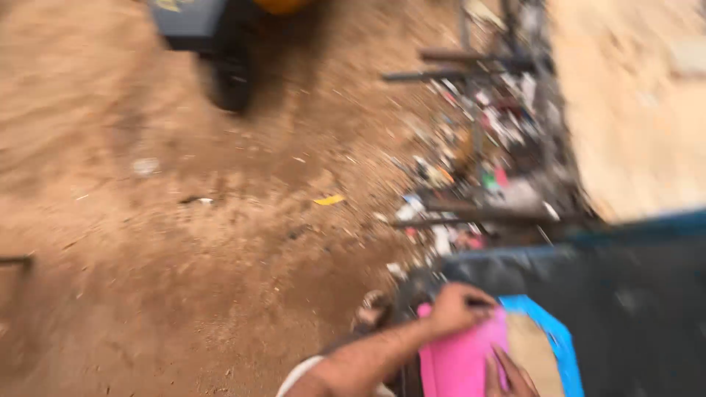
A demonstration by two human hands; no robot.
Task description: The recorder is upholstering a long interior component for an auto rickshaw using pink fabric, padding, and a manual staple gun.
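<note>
Gripping the top edge of a flat bright pink sheet [460,360] at the lower middle of the frame, the left hand [457,307] is curling its fingers over that edge, its forearm coming in from the bottom. The right hand [507,375] is lying at the bottom edge of the frame, fingers flat against the pink sheet's lower right part; whether it is grasping or only pressing is too blurred to tell. Just beside the sheet a tan cardboard piece [533,353] is lying over a bright blue flat piece [555,334], both resting on a dark tarp-like surface [632,309] at the lower right. Sandy brown ground [147,220] is filling the left, with scattered litter [478,147] at the upper middle right.
</note>
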